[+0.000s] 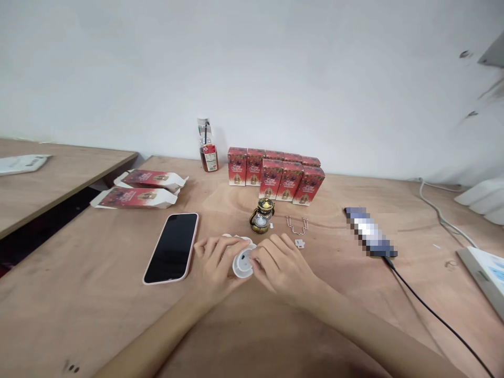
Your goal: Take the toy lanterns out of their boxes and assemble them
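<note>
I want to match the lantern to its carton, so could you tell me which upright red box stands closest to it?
The leftmost box of the front row, directly behind the lantern; the others stand farther back or off to the right.

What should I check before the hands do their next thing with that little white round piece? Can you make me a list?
1. Grip on the white round piece: ok. The left hand and right hand both have fingers on it, low over the table.
2. Little lantern standing upright, apart from the hands: ok.
3. Phone out of the way: ok. It lies flat beside the left hand, not touching it.
4. Wire piece and small white tab in sight: ok. Both lie just beyond the right hand.
5. What the far edge of the round piece looks like: cannot tell, fingers cover it.
</note>
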`<action>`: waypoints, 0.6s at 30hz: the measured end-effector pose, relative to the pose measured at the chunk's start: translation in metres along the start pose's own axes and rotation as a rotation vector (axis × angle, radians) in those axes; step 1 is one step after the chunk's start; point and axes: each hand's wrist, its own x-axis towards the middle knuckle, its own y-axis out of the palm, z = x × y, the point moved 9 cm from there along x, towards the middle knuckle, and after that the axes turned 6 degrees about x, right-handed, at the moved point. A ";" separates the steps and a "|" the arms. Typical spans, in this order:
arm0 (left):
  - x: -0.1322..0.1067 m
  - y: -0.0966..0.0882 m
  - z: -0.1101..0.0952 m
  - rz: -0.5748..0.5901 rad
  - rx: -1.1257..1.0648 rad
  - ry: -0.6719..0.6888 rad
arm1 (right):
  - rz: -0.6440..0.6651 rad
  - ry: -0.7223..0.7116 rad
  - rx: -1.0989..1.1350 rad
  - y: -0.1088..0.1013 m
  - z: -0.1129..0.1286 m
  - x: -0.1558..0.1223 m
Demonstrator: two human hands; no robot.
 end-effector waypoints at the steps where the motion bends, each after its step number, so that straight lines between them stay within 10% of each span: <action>1: 0.000 0.001 0.001 -0.001 0.013 0.004 | -0.023 -0.019 -0.005 -0.004 0.003 0.000; 7: 0.002 0.000 0.022 -0.047 0.101 -0.113 | -0.189 0.148 0.095 -0.012 -0.045 -0.023; 13: 0.002 0.007 0.013 0.017 0.001 -0.063 | 0.055 0.495 -0.070 0.044 -0.135 -0.050; 18: 0.001 0.011 0.013 0.037 -0.032 -0.046 | 0.103 0.507 -0.036 0.060 -0.130 -0.049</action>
